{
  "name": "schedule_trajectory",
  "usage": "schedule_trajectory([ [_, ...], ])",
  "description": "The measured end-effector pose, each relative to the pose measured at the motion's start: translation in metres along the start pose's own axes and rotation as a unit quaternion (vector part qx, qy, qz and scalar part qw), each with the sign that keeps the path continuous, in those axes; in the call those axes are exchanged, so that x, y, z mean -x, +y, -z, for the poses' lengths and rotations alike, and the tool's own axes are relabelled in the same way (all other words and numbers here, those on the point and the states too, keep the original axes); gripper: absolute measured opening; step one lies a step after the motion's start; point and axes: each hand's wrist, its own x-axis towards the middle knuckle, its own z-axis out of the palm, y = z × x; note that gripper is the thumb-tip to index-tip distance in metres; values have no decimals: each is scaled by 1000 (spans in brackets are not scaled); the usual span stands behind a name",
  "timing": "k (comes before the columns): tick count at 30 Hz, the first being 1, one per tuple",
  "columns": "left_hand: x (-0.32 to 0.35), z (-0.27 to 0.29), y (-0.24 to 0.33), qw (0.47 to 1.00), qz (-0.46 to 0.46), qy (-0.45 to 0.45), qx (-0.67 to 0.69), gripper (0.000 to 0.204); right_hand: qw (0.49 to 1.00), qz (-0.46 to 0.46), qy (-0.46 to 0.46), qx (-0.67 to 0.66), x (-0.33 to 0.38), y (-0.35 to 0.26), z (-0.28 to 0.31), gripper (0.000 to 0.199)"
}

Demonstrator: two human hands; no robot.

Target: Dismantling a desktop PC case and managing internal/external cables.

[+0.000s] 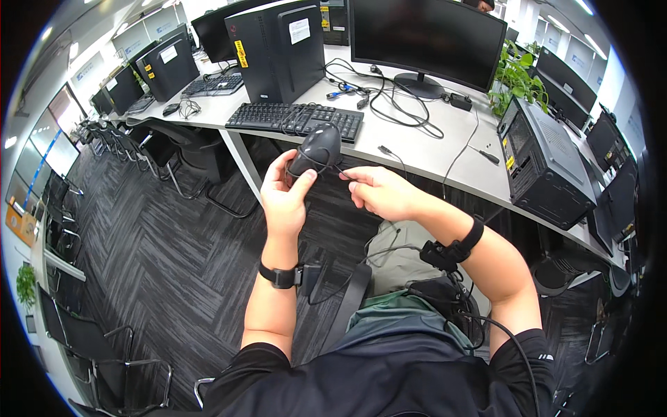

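Mouse in curled left hand, cable looped round it; right hand just beside pinches cable, winding seemingly unfinished.

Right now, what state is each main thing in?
Mouse: held in left hand, mouse cable looped around it
Mouse cable: pinched by right hand
Keyboard: on desk, bundled cable on top
Large monitor: upright, dark
Computer tower left of large monitor: upright
Loose cables: lying tangled on desk
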Motion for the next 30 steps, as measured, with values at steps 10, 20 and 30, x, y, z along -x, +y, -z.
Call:
schedule_trajectory([
  [10,24,-5,-4,963,-72,-173,-192,40,956,1,-38,291,20,-40,5,23],
  [20,24,9,-13,907,93,-230,340,51,999,22,-49,-10,8,-25,23,18],
  [30,29,-23,-3,998,-26,-40,29,58,996,20,65,51,7,2,-3,27],
])
